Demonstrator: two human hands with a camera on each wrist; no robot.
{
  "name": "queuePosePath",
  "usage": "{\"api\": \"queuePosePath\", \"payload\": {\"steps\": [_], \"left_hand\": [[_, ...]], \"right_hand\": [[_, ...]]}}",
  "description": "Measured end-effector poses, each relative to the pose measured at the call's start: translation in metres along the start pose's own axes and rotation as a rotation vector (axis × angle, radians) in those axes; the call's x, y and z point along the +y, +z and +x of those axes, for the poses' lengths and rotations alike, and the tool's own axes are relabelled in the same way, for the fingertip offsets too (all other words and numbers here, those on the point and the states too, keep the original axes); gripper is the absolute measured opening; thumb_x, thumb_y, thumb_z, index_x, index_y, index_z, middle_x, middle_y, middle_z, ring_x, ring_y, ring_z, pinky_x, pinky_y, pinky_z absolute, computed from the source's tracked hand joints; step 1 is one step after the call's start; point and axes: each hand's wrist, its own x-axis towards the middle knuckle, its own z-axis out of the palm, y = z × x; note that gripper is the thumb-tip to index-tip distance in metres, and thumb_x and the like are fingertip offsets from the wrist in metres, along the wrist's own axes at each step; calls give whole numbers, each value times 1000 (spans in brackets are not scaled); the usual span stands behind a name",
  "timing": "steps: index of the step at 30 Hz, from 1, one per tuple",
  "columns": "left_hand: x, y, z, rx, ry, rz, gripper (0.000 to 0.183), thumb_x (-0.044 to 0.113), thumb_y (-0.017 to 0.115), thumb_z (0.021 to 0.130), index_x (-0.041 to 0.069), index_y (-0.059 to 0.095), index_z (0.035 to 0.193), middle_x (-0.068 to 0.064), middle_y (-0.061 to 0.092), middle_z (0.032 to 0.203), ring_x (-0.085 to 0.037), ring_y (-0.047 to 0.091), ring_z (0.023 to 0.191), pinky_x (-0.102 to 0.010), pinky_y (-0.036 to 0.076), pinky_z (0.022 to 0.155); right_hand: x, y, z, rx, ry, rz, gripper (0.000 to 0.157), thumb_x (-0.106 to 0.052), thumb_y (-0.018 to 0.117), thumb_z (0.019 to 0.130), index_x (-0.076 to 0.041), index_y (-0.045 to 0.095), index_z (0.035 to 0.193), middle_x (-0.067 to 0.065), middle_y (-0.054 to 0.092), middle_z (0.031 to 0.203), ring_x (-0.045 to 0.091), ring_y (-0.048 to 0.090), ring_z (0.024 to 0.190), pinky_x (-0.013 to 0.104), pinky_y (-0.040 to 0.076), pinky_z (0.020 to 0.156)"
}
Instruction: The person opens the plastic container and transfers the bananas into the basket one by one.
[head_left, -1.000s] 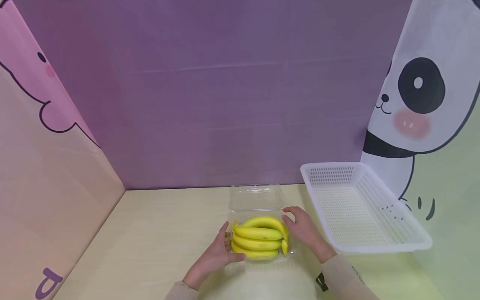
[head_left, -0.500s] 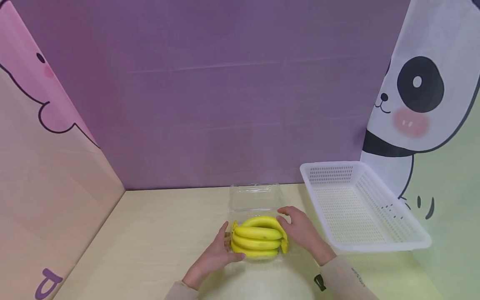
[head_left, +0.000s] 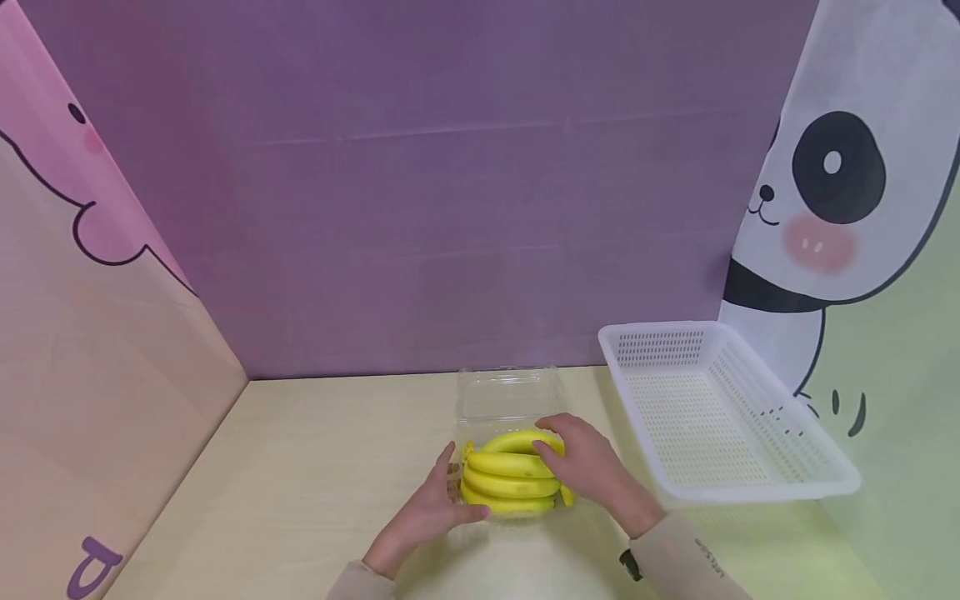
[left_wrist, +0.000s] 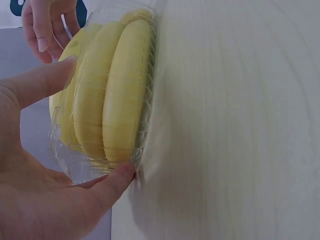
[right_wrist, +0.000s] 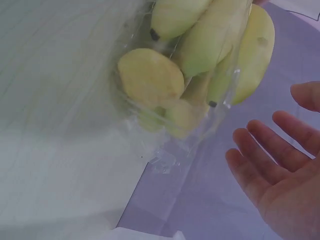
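Observation:
A clear plastic clamshell box [head_left: 491, 433] holds a bunch of yellow bananas [head_left: 512, 483]. Its lid [head_left: 510, 398] lies folded back toward the purple wall. My left hand [head_left: 423, 512] grips the box's left end; the left wrist view shows thumb and fingers spread round the clear wall [left_wrist: 82, 172]. Over the right end of the bananas hovers my right hand [head_left: 592, 467], covering part of them in the head view. In the right wrist view its fingers [right_wrist: 265, 167] are loosely bent and apart from the bananas [right_wrist: 257, 55], with nothing in them.
A white perforated plastic basket [head_left: 660, 454] stands to the right of the box, against the panda-printed side wall [head_left: 795, 350]. A purple wall [head_left: 450, 208] rises behind the pale wooden table [head_left: 330, 467]. A pink-printed wall [head_left: 97, 333] bounds the left.
My right hand has moved left, from beside the box's right end to over the bananas. The left hand stays at the left end, and the box has barely shifted.

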Motion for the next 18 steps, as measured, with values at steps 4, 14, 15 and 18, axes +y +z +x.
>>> {"api": "queuePosePath", "payload": {"steps": [4, 14, 15, 18], "left_hand": [[0, 0, 1, -3, -1, 0, 117, 18, 85, 83, -1, 0, 161, -38, 28, 155, -51, 43, 135, -66, 36, 108], [2, 0, -1, -6, -4, 2, 116, 19, 85, 83, -1, 1, 161, -37, 29, 154, -49, 46, 132, -65, 38, 107], [2, 0, -1, -6, -4, 3, 116, 19, 85, 83, -1, 1, 161, -37, 30, 154, -49, 46, 132, -65, 38, 107], [2, 0, -2, -7, -7, 2, 116, 19, 85, 83, -1, 1, 161, -37, 29, 154, -50, 46, 132, -66, 38, 106]], "right_hand": [[-6, 0, -2, -18, -1, 7, 29, -19, 70, 95, -3, 70, 119, 7, 70, 119, 31, 63, 116, 50, 51, 99], [-12, 8, -7, -65, -15, -21, 27, -26, 69, 96, -8, 70, 116, 4, 68, 121, 29, 62, 118, 51, 52, 96], [-13, 9, -8, -68, -21, -25, 27, -26, 69, 96, -8, 70, 116, 4, 68, 121, 29, 62, 117, 51, 52, 96], [-14, 12, -9, -75, -35, -18, 29, -27, 69, 96, -7, 70, 117, 6, 67, 121, 29, 61, 116, 52, 52, 95]]}}
